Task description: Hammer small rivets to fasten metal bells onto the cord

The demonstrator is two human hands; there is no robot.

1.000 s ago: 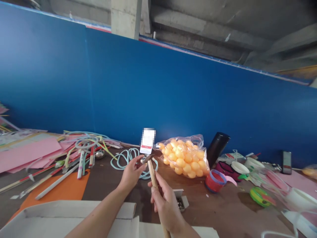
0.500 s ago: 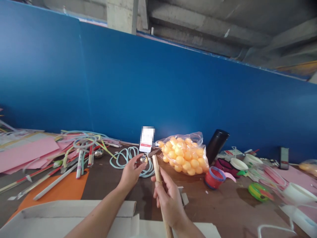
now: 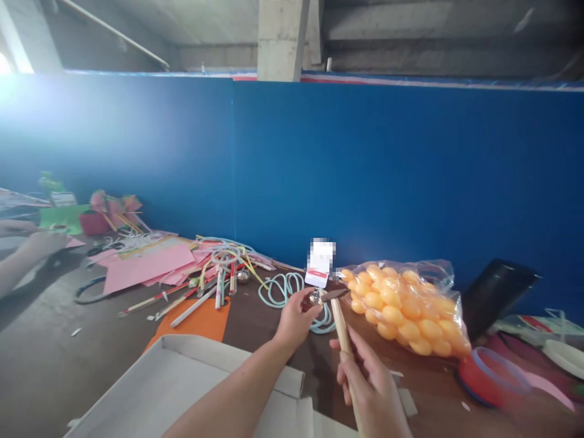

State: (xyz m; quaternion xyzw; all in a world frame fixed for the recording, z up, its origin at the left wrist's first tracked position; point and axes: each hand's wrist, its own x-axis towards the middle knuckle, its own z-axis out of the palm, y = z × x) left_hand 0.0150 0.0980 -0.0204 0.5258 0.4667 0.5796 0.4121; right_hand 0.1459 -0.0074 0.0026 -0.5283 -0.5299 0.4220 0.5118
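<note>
My left hand point(image 3: 295, 319) is closed around a small shiny silver bell point(image 3: 314, 298), pinched between thumb and fingers. In my right hand point(image 3: 365, 371) is a hammer point(image 3: 343, 331), gripped by its pale wooden handle. Its dark, narrow, pointed head sits at the top, close beside the bell; whether they touch I cannot tell. Light blue cord point(image 3: 278, 292) lies in loops behind my left hand. A white card with a red band point(image 3: 317, 277) leans against the blue wall just beyond both hands.
A clear bag of orange balls point(image 3: 406, 310) lies to the right, near a black cylinder point(image 3: 504, 298) and a red cup point(image 3: 488, 377). Left are pink paper point(image 3: 150, 264), sticks, another silver bell point(image 3: 243, 277) and a white cardboard box point(image 3: 137, 383). Another person's hand point(image 3: 43, 249) is far left.
The view has swung left and levelled, so things appear farther right and another person's hand shows. Both hands keep their hold on the bell and hammer.
</note>
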